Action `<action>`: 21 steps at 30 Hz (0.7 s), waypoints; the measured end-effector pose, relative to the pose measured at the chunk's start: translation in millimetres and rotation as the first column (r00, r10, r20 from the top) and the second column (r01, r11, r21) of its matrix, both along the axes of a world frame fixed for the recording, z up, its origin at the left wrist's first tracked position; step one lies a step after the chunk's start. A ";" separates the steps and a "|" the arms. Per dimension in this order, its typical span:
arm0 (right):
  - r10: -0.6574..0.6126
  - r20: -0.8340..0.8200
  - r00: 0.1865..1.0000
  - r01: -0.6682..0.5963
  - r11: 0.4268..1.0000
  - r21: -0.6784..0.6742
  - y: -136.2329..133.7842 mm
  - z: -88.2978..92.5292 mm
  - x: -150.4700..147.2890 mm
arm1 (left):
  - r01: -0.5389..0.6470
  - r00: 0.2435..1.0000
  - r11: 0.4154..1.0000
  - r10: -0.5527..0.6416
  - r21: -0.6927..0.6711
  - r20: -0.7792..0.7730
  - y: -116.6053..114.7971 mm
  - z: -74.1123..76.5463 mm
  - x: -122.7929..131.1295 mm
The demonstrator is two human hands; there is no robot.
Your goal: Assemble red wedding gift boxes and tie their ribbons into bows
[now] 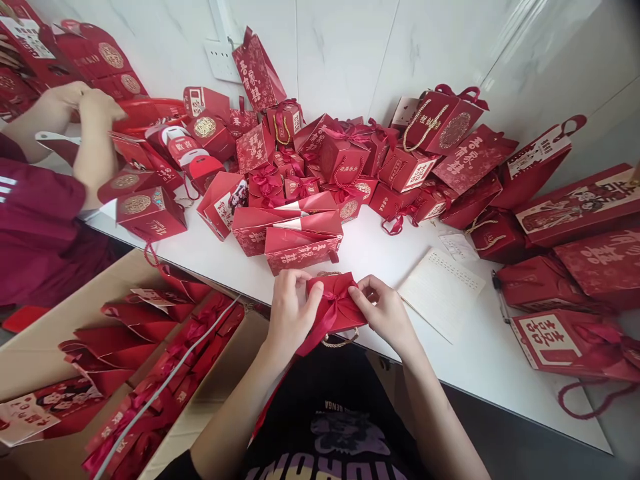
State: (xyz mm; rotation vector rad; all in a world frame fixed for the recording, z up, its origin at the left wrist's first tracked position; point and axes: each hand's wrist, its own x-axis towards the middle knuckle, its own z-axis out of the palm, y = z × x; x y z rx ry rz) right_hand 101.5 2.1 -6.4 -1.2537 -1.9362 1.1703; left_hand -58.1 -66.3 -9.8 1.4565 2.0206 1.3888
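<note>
At the front edge of the table I have a small red gift box [354,319] between my hands. A dark red ribbon [330,312] is tied across its top, with a loose tail hanging down at the left. Gold rope handles [341,342] stick out at its near and far sides. My left hand [290,313] grips the left side, thumb on top. My right hand [387,313] grips the right corner, thumb pressed on the top and fingers curled at the edge. The undersides of the box and some fingertips are hidden.
Piled red gift boxes [345,160] line the wall, and more boxes [550,340] stand at right. A notebook [440,290] lies right of my hands. A cardboard carton [210,360] of red boxes is at lower left. Another person's arms [97,133] work at upper left.
</note>
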 end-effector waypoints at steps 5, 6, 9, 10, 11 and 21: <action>-0.058 0.023 0.998 0.058 0.998 0.008 1.1 1.1 -4.5 | -0.037 0.998 0.963 0.020 -0.266 -0.067 -5.6 15.9 4.1; -0.068 0.035 0.997 0.067 0.998 0.014 1.8 0.7 -6.0 | -0.029 0.998 0.953 0.012 -0.300 -0.061 -5.3 18.0 3.9; -0.065 0.044 0.997 0.063 0.997 0.047 3.1 -1.8 -9.2 | 0.010 1.000 0.939 -0.008 -0.345 0.007 -4.1 18.4 2.9; -0.061 0.030 0.998 0.059 0.997 0.055 2.8 -3.1 -9.4 | 0.021 0.999 0.939 -0.008 -0.342 0.038 -3.9 16.7 2.8; -0.057 0.011 0.998 0.056 0.997 0.061 2.1 -4.7 -9.2 | 0.028 0.998 0.941 -0.005 -0.336 0.069 -4.1 14.3 3.0; -0.102 -0.241 0.965 0.105 0.994 0.000 -10.7 -24.2 -5.7 | -0.002 0.953 0.985 0.055 -0.175 0.299 -14.4 -6.5 16.6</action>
